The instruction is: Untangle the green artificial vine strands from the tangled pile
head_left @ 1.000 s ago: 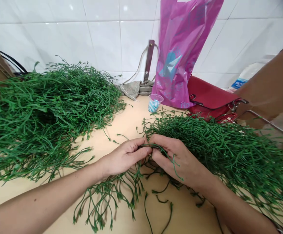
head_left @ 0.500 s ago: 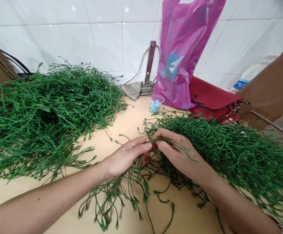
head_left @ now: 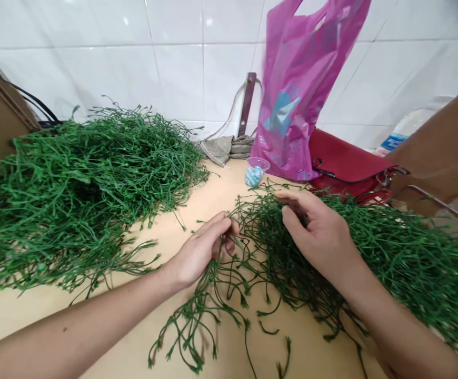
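My left hand (head_left: 203, 250) is closed around a small bunch of thin green artificial plant stems (head_left: 195, 310), which hang below it with forked tips. Over the left edge of the right-hand heap of green stems (head_left: 402, 252) is my right hand (head_left: 318, 226), its thumb and fingers apart and nothing visible between them. Whether its fingertips touch the heap I cannot tell. A second, larger heap of the same stems (head_left: 106, 168) lies to the left. A few loose stems (head_left: 268, 330) lie on the table near me.
On the tan table (head_left: 221, 189) stands a clear cup (head_left: 255, 173) with blue-and-white pieces. Behind it are a purple plastic bag (head_left: 292, 105), a red handbag (head_left: 351, 158) and a grey cloth bundle (head_left: 219, 150) against the tiled wall. Cardboard (head_left: 442, 152) rises at right.
My right hand has moved right, away from my left, and its fingers have parted. The stem that stretched between the hands no longer does. The left hand keeps its bunch.
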A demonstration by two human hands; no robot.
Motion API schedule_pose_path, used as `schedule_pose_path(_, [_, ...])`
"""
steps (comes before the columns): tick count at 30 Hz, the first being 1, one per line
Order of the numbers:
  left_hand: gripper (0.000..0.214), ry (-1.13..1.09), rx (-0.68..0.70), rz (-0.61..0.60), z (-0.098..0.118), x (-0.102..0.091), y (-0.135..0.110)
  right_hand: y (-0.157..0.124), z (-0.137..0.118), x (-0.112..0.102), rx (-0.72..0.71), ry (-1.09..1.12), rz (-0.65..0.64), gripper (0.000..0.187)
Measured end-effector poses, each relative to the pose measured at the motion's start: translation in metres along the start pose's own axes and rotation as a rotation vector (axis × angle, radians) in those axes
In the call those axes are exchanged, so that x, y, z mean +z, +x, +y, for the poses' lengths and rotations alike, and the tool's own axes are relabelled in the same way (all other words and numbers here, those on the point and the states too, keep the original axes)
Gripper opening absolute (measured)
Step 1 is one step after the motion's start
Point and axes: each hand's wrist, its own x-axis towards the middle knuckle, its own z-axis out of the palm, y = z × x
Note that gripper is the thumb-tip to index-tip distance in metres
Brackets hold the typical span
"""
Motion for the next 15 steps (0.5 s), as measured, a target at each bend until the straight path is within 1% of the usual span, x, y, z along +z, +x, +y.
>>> schedule_pose_path(2, [0.025, -0.068, -0.005, 0.011, -0.006, -0.004, 0.005, -0.002, -0.007, 0.003, -0.116, -0.056, 0.058, 0.027])
schedule_pose_path(4, [0.022, -0.074, -0.002, 0.009, -0.008, -0.006, 0.007, -0.005, -0.015, 0.004, -0.173, -0.047, 0.063, 0.024])
schedule_pose_path(7, [0.023, -0.071, 0.013, -0.007, -0.008, -0.005, 0.008, -0.009, -0.024, 0.006, -0.184, 0.02, -0.011, 0.021])
schedule_pose_path(10, [0.026, -0.065, 0.029, 0.016, -0.006, -0.004, 0.01, -0.013, -0.028, 0.008, -0.158, 0.076, -0.101, 0.02])
schedule_pose_path(13, [0.024, 0.089, 0.05, 0.059, -0.006, -0.005, 0.013, -0.016, -0.025, 0.012, -0.151, 0.066, -0.108, 0.02])
schedule_pose_path(15, [0.019, 0.227, 0.099, 0.071, -0.005, -0.006, 0.015, -0.016, -0.024, 0.012, -0.158, 0.056, -0.098, 0.019])
